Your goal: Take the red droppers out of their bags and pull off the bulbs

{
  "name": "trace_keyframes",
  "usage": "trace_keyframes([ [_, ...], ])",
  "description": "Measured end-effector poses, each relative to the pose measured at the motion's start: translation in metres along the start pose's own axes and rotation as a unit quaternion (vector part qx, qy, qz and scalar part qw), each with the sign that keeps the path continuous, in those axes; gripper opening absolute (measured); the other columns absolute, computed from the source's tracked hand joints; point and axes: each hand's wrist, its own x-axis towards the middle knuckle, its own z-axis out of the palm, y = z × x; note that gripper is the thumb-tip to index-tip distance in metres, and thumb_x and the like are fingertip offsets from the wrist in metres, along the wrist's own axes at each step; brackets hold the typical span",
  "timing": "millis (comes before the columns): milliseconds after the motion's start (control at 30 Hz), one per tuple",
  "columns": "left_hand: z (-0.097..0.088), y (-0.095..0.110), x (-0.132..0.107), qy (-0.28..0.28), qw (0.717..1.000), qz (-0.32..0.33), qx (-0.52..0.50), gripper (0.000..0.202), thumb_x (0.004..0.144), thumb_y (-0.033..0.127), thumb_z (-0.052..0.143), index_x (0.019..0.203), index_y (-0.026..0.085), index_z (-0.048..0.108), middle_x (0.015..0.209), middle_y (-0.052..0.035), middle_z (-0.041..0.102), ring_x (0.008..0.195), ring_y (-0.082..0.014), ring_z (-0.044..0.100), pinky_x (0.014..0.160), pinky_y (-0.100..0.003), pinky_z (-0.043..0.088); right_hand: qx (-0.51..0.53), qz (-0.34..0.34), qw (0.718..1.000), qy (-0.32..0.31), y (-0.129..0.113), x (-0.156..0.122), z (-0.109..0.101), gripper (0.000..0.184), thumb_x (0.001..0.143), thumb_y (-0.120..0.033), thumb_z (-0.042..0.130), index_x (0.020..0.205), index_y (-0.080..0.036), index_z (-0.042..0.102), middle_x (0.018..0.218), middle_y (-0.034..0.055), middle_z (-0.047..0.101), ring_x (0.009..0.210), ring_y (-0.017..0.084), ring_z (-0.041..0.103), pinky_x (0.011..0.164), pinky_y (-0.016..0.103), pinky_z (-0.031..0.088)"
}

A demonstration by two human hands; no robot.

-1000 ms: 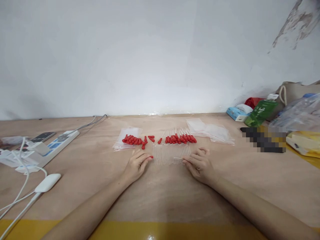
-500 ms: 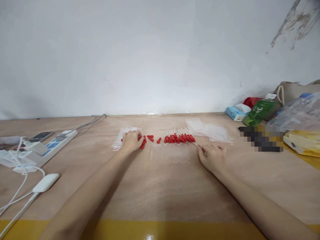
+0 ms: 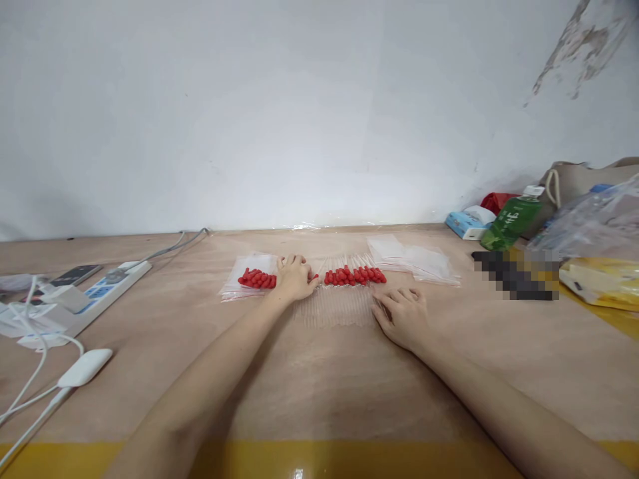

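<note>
My left hand (image 3: 295, 278) is over the loose red rubber bulbs, fingers curled down. A red bulb (image 3: 315, 277) shows at its fingertips. Left of this hand, a heap of red bulbs (image 3: 255, 278) lies on clear plastic bags (image 3: 230, 290). In the middle, several thin clear tubes with red bulbs (image 3: 354, 275) lie side by side, bulbs toward me. Just in front is a row of bare clear tubes (image 3: 332, 307). My right hand (image 3: 403, 317) rests at this row's right end, thumb and forefinger closed at a tube's edge; the grip itself is hard to make out.
More clear bags (image 3: 424, 263) lie at the back right. A power strip (image 3: 114, 293) with white cables and a phone (image 3: 77, 274) are on the left. On the right stand a green bottle (image 3: 512, 219), a tissue pack (image 3: 469, 223) and a yellow package (image 3: 599, 283).
My left hand has moved right, off the bulb heap and onto the loose bulbs. My right hand has shifted left, from a thin tube beside the bulb row to the bare tubes' end.
</note>
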Motion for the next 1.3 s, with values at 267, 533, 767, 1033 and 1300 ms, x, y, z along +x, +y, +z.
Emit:
trace_keyframes([
  [267,0.001,0.006,0.002,0.011,0.995,-0.092,-0.022,0.02,0.073,0.03,0.052,0.059,0.017,0.062,0.1,-0.0105,0.057,0.102,-0.0289,0.044,0.087,-0.05,0.025,0.027,-0.006,0.999,-0.047,-0.002,0.001,-0.003,0.031,0.085,-0.041,0.041,0.103,-0.024,0.06,0.103,0.0053,0.062,0.097,0.022,0.052,0.094,0.049,0.02],
  [533,-0.026,0.0,-0.055,0.141,0.986,-0.034,-0.085,0.012,0.077,0.028,0.051,0.071,0.018,0.055,0.096,-0.0047,0.058,0.097,-0.0223,0.048,0.084,-0.04,0.027,0.041,0.001,0.999,-0.027,0.0,0.003,-0.002,0.034,0.088,-0.038,0.037,0.114,-0.024,0.053,0.11,0.0065,0.06,0.102,0.022,0.052,0.094,0.05,0.022],
  [767,-0.024,0.002,-0.105,0.078,0.983,0.125,-0.112,0.011,0.085,0.024,0.043,0.077,0.018,0.048,0.073,-0.0012,0.057,0.073,-0.0157,0.051,0.079,-0.036,0.028,0.098,-0.071,0.98,0.156,-0.023,0.004,-0.021,0.039,0.081,-0.034,0.052,0.117,-0.018,0.051,0.113,0.0105,0.057,0.105,0.021,0.05,0.094,0.04,0.03],
  [1033,-0.023,0.015,-0.111,0.089,0.964,0.205,-0.141,0.009,0.086,0.025,0.048,0.085,0.017,0.053,0.077,-0.0011,0.062,0.073,-0.0141,0.052,0.079,-0.034,0.028,0.123,-0.228,0.959,0.113,-0.061,0.0,-0.02,0.021,0.085,-0.022,0.049,0.103,-0.023,0.059,0.073,-0.002,0.065,0.075,0.012,0.055,0.1,0.045,0.016],
  [1300,-0.023,0.016,-0.115,0.108,0.952,0.246,-0.147,0.012,0.085,0.027,0.051,0.085,0.018,0.06,0.067,-0.0003,0.059,0.066,-0.0132,0.048,0.074,-0.033,0.028,0.135,-0.267,0.947,0.116,-0.056,-0.006,-0.017,0.009,0.083,-0.02,0.05,0.079,-0.02,0.058,0.06,-0.0048,0.058,0.063,0.009,0.044,0.089,0.036,0.022],
])
